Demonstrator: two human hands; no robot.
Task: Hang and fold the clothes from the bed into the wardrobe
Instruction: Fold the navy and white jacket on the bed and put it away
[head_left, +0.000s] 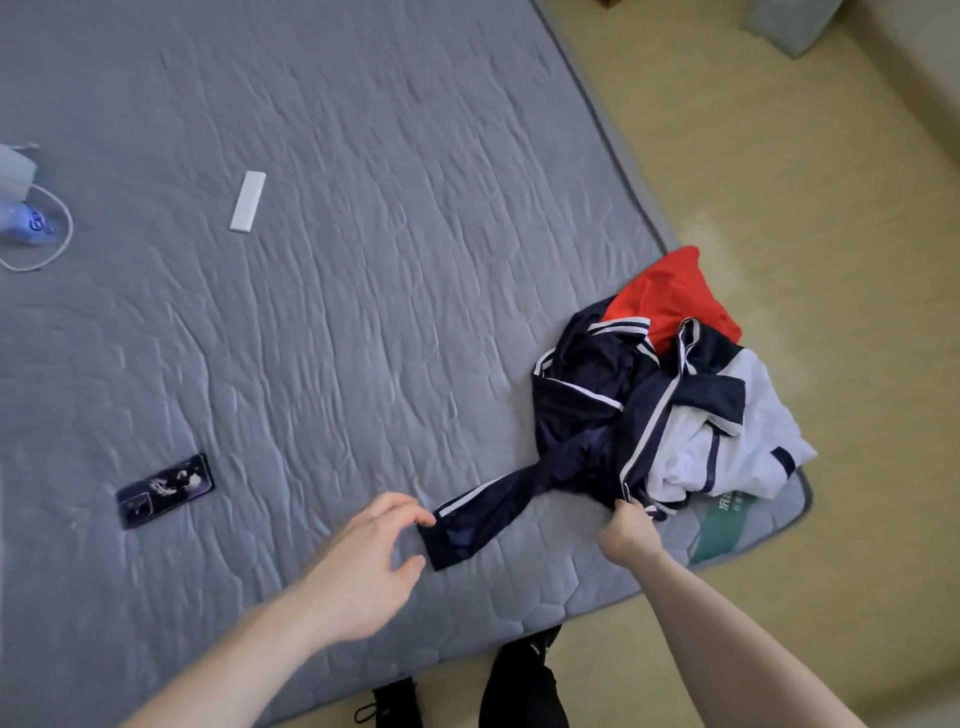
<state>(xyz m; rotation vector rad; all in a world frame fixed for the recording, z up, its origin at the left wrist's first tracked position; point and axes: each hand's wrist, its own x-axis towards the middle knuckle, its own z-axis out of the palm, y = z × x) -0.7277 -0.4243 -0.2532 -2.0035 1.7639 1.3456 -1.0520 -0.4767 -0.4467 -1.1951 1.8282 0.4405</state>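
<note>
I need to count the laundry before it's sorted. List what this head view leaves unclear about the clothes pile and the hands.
- Clothes pile: garments overlap, so their number is unclear.
- Red garment: mostly buried under the navy garment; type unknown.
- Right hand: fingertips hidden in navy fabric.
- Left hand: touching the sleeve or just short, can't tell.
- Wardrobe: outside the frame.

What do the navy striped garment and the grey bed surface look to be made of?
Navy garment with white stripes: seemingly thin, smooth synthetic sportswear fabric, since it has a slight sheen and drapes limply into soft folds. Grey quilted mattress surface: looks like matte padded textile, with stitched wavy lines puckering it; the fibre cannot be told.
</note>
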